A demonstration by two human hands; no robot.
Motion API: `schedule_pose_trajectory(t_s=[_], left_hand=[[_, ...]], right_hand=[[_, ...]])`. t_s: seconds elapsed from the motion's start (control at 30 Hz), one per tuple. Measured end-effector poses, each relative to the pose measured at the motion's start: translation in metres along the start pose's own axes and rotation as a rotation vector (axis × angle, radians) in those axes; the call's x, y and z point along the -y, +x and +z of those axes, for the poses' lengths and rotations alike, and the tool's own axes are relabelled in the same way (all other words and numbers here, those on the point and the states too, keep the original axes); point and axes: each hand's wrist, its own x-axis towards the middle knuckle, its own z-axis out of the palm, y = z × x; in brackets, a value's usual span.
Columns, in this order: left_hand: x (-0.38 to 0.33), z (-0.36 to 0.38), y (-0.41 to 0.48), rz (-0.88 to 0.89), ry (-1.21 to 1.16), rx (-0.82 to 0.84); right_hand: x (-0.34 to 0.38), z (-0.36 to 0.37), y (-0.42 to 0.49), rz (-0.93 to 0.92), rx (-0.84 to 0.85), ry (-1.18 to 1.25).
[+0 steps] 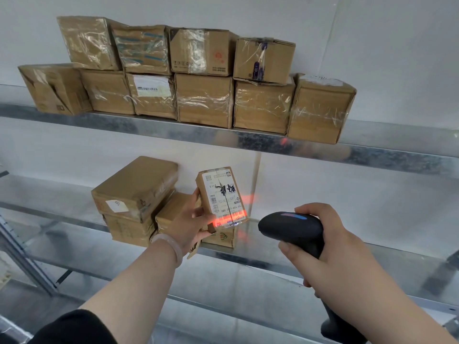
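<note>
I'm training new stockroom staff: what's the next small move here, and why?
Probably nudge the scanner in the right hand slightly left. Its red line crosses the barcode at the lower end of the parcel the left hand holds, yet red light spills past the parcel's right edge onto the wall.

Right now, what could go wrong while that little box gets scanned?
The left hand grips the parcel by one edge only, so it might slip. The red beam from the scanner spills past the label onto the wall, so the read could fail. The tilted box nearby could get bumped.
</note>
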Motion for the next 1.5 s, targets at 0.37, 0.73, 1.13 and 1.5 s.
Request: schedule_pose_trajectory(t_s=[0.37,0.73,1.13,1.5], left_hand=[[0.002,-0.007,-0.007,-0.070,-0.140,-0.083],[-0.030,-0.088,-0.070,0.001,-0.244,-0.284],[-0.031,-0.276,-0.206,0.011,-0.214,-0.653],[-0.020,-0.415,-0.325,-0.032,0.154,-1.022]], right_hand=[[0.000,0.014,0.016,-0.066,0.004,0.039],[0.059,0.120,0.074,-0.336,0.113,0.186],[0.216,0.322,0.062,-0.457,0.372,0.481],[0.346,0.483,-0.012,-0.489,0.613,0.651]])
